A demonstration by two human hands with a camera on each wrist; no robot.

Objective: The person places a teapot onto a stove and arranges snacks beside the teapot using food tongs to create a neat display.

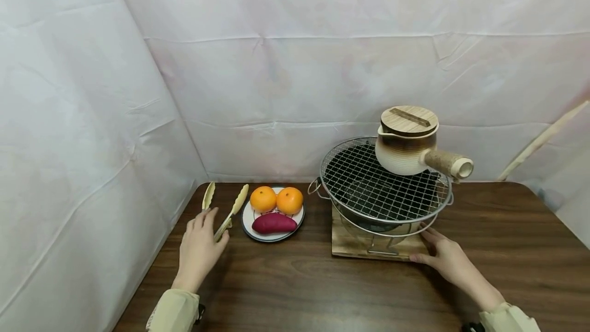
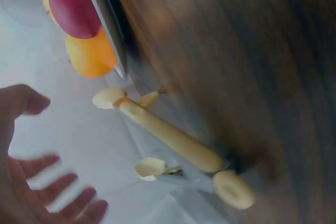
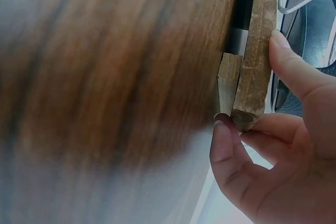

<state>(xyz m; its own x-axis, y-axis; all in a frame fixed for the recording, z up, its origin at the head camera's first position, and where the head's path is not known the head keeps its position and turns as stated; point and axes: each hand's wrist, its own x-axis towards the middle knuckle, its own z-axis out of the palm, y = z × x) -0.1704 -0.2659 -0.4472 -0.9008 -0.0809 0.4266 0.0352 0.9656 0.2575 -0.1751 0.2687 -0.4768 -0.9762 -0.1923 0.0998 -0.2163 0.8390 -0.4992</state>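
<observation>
My left hand hovers over a pair of tongs with cream scalloped tips, their arms spread apart. In the left wrist view, the fingers are loosely bent and a gap separates them from the tongs. My right hand grips the front right corner of a wooden board, thumb on one face and fingertips at the lower corner in the right wrist view. On that board stands a round grill with a wire mesh top. A lidded clay pot with a side handle sits on the mesh, toward the right.
Between the tongs and the grill, a dark-rimmed white plate bears two oranges and a purple sweet potato. The brown wooden table meets a pale cloth backdrop behind and at the left.
</observation>
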